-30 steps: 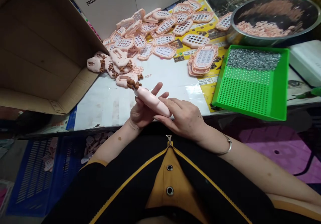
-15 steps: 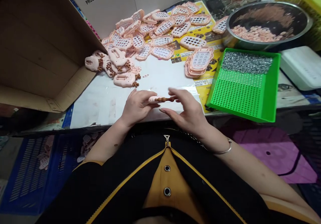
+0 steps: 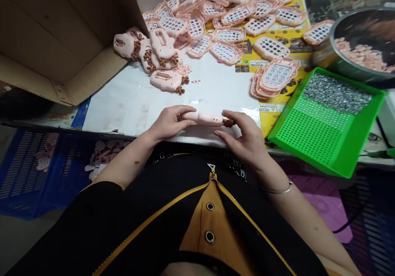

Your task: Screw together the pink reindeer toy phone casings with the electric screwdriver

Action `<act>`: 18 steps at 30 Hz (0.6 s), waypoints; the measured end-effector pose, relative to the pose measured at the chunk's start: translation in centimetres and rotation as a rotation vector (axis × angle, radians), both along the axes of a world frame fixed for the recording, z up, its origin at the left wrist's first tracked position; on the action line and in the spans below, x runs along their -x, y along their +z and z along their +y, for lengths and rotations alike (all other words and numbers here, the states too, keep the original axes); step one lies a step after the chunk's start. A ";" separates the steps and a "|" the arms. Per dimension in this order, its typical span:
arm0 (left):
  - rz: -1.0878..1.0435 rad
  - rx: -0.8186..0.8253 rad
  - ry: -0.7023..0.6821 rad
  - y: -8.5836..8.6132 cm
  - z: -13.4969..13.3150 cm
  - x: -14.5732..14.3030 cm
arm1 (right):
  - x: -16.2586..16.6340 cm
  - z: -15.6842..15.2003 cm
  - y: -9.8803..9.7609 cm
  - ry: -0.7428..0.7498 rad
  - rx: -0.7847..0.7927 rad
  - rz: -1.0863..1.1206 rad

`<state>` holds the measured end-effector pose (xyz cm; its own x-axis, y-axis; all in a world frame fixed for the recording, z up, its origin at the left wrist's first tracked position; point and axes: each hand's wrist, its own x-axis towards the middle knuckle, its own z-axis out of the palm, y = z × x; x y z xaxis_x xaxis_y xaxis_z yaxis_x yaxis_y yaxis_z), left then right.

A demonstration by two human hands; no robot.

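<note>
A pink toy phone casing (image 3: 210,120) with brown antlers (image 3: 228,122) at one end is held edge-on just above the white table sheet. My left hand (image 3: 168,122) grips its plain end between thumb and fingers. Around the antler end curves my right hand (image 3: 247,134), thumb and fingers apart; whether its fingertips touch the antlers I cannot tell. Beyond my left hand lies a similar antlered casing (image 3: 166,80), with several more piled behind it. Small pink pieces (image 3: 184,70) are scattered beside that pile.
Pink casing halves with grid holes (image 3: 226,52) cover the back of the table; a stack (image 3: 274,78) of them lies to the right. A green tray (image 3: 321,134) holds silver screws (image 3: 338,92). Behind it stands a metal bowl (image 3: 345,64) of pink pieces. A cardboard box (image 3: 66,74) flanks the left.
The casing has turned in my left hand, so its long pink edge shows and the antlers point right. My right hand stays around the antler end. The camera view has shifted.
</note>
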<state>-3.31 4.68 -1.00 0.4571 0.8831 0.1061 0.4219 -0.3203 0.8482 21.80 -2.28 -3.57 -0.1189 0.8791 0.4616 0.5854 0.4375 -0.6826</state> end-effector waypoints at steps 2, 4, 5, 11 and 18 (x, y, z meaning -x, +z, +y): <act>0.004 -0.016 -0.016 -0.2 -0.1 -0.2 | 0.3 0.5 0.6 -0.005 0.011 -0.014; 0.032 -0.069 -0.037 -0.2 -0.1 -0.3 | 0.4 0.9 1.0 -0.017 0.031 0.000; 0.053 -0.101 -0.047 -0.2 0.0 -0.3 | 0.3 1.1 1.1 -0.019 0.041 0.007; 0.230 -0.154 -0.181 1.0 0.8 -0.9 | 0.3 1.4 0.8 0.041 0.019 0.015; 0.298 -0.141 -0.269 1.1 -0.1 -3.1 | 1.1 0.7 -0.8 0.077 -0.108 0.032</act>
<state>-0.24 4.53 0.11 0.6979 0.7147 0.0456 0.5278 -0.5563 0.6418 20.70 -1.54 -4.33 -0.1677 0.8131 0.5575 0.5255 0.5522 -0.6473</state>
